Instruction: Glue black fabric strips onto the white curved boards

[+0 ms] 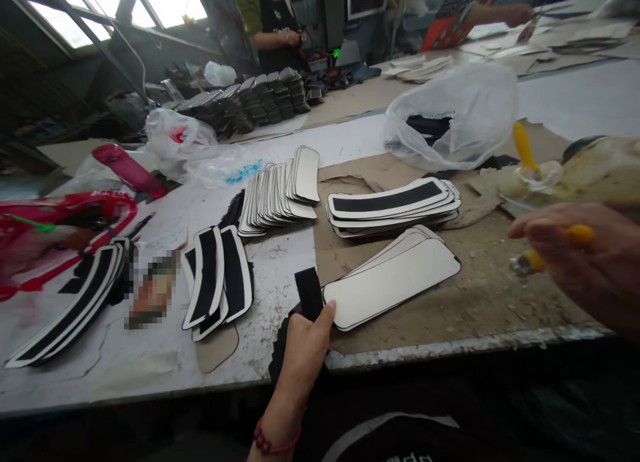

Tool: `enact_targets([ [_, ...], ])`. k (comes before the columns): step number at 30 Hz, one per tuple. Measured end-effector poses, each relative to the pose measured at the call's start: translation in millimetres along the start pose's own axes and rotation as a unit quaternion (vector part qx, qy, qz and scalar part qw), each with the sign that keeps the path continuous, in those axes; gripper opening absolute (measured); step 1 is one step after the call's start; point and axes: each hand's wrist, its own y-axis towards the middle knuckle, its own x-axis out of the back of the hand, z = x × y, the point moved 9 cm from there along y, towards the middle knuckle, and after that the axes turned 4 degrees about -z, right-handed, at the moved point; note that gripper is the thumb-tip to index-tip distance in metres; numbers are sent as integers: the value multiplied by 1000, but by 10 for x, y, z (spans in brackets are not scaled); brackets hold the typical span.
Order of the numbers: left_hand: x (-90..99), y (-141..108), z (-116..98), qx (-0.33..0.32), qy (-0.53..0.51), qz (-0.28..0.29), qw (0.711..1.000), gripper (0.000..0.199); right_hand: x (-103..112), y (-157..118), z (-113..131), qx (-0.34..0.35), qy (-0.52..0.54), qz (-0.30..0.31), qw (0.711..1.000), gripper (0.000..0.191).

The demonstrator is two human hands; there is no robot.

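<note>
My left hand (306,345) is closed around a black strip (309,292) near the table's front edge, its thumb at the left end of a white curved panel (395,281). More black pieces hang below that hand. At the right, my right hand (590,259) is closed on a yellow-handled tool (534,261) whose metal end points left, above the brown board. Behind the white panel lies a stack of white panels with a black inlay (387,199).
Further panel piles stand at the centre (277,192) and left (215,275). A yellow brush handle (525,147) rises from a container at the right. A clear plastic bag (470,119) and dark stacks (260,102) lie farther back. Two people are across the table.
</note>
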Motion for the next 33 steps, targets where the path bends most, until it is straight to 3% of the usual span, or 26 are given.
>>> enact_targets([
  [2, -30, -1, 64, 5, -17, 6, 1000, 62, 98, -46, 150, -26, 53, -5, 998, 48],
  [5, -50, -6, 90, -2, -28, 19, 999, 64, -20, -130, 369, -84, 139, 5, 987, 54],
  [8, -49, -23, 63, -10, -49, 37, 998, 59, -295, -186, 577, -125, 290, -5, 949, 52],
  [11, -58, -30, 37, -13, -65, 57, 996, 54, -706, -210, 772, -152, 417, 50, 895, 47],
  [13, -77, -24, 55, -7, -66, 73, 995, 53, -938, -223, 869, -160, 439, 95, 879, 45],
  [15, -94, -17, 92, 3, -64, 84, 994, 54, -1070, -233, 910, -162, 429, 111, 882, 42],
  [18, -95, -15, 115, 2, -66, 89, 994, 53, -1155, -259, 927, -156, 405, 126, 892, 37],
  [23, -71, -12, 88, -8, -57, 78, 995, 52, -1268, -353, 909, -174, 408, 213, 871, 34],
  [25, -71, -4, 96, 1, -40, 76, 996, 52, -1219, -333, 812, -176, 386, 198, 883, 34],
  [27, -72, 1, 102, 7, -23, 74, 997, 51, -1099, -273, 685, -154, 343, 153, 914, 33],
  [30, -49, 1, 101, 4, -11, 56, 998, 52, -872, -189, 526, -92, 265, 88, 956, 28],
  [33, -46, -6, 125, 7, -1, 46, 999, 54, -666, -148, 428, -35, 207, 51, 976, 22],
])
